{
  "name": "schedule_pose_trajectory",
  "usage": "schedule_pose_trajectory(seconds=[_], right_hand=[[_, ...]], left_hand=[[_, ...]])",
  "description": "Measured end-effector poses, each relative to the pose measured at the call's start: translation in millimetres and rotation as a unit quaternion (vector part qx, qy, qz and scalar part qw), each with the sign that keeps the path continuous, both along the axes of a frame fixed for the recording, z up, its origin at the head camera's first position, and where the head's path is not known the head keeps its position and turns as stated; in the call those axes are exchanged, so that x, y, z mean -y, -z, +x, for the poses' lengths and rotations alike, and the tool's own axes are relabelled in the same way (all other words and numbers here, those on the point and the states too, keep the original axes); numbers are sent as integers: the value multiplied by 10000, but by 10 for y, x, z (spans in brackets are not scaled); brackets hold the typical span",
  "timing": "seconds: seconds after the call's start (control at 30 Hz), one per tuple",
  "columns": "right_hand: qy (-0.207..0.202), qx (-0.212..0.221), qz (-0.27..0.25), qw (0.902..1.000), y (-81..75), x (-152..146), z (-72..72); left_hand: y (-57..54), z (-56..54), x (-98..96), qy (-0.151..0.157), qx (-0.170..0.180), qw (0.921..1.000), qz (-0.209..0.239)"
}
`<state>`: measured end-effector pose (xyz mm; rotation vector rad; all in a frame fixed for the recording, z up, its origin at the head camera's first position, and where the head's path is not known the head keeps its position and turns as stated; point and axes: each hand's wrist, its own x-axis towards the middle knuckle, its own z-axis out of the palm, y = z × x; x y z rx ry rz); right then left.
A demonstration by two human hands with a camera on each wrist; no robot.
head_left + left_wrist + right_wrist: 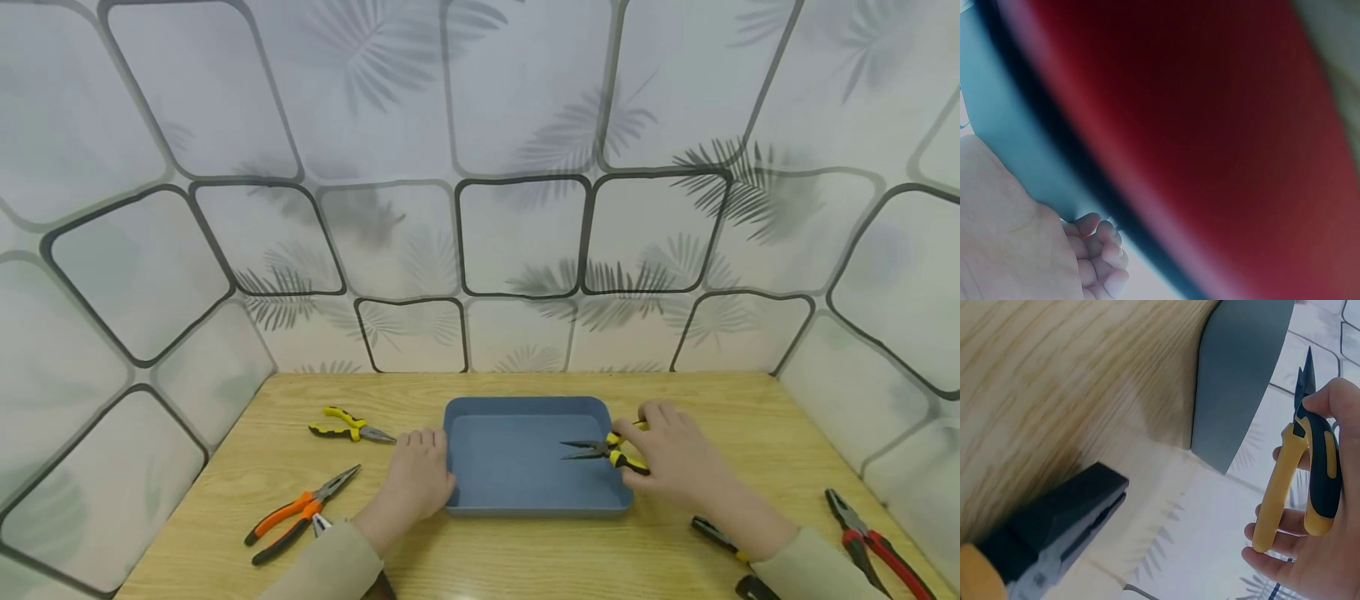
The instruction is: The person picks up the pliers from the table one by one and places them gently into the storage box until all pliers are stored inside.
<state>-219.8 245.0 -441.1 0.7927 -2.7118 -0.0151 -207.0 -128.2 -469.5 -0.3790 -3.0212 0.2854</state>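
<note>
A blue-grey tray (525, 512) stands on the wooden table. My left hand (422, 473) grips its left side, thumb at the rim; in the left wrist view the fingers (1102, 250) are curled beside the tray wall (1016, 131). Over the tray's right end, my right hand (671, 454) holds yellow-and-black long-nose pliers (615, 451) by the handles. Their slim jaws stand slightly apart and point left over the tray. In the right wrist view, the thumb lies on one handle of these pliers (1282, 494), and fingers lie behind the other.
Left of the tray lie yellow-black pliers (356, 428) and orange-black pliers (306, 514). A silver-headed tool (321, 524) is partly under my left forearm. Black-headed pliers (716, 533) lie beside my right forearm, with red-black pliers (873, 542) farther right. A blurred red shape (1210, 150) fills the left wrist view.
</note>
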Motion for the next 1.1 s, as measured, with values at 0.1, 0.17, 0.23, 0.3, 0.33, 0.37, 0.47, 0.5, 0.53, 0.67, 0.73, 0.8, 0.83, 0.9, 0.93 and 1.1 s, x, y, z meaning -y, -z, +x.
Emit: schedule_pose_trajectory(seconds=[0.1,0.17,0.23,0.3,0.33,0.37,0.47,0.5,0.53,0.67,0.73,0.8,0.83,0.9,0.93,1.1], right_hand=[[-40,-27,7,10000,14,28,0],[-63,-17,24,10000,21,45,-1],[-103,-8,16,9999,32,55,-4],[-126,21,-5,9999,39,67,-4],[-133,30,-15,9999,46,71,-5],[-145,26,-26,9999,53,76,-5],[-166,16,-34,9999,74,92,-2],[-167,29,-31,9999,81,99,1],[-167,35,-20,9999,87,106,3],[-183,82,-46,9998,105,140,14],[-190,84,-61,9998,110,159,15],[-187,88,-59,9998,117,173,16],[-192,95,-58,9998,118,181,16],[-195,97,-38,9998,123,199,16],[-195,95,-34,9998,126,209,17],[-193,148,-65,9997,115,264,30]], left_hand=[[10,-14,1,-14,57,10000,9],[19,-21,2,-26,93,10000,-12],[24,-26,1,-32,98,9999,-20],[40,-30,3,-32,85,10000,-19],[46,-30,3,-31,80,10000,-17],[51,-30,3,-31,70,10000,-18],[62,-31,1,-25,74,10000,-10],[61,-31,0,-28,85,10000,-14],[58,-30,-2,-31,94,9999,-15],[39,-31,-4,-46,101,9999,-46],[29,-30,-3,-39,74,9999,-78],[22,-30,-2,-29,55,9999,-102],[19,-29,-1,-23,49,9999,-117],[16,-29,-1,-17,41,9999,-139],[13,-29,-1,-15,39,9999,-152],[6,-26,-4,-10,25,9999,-119]])
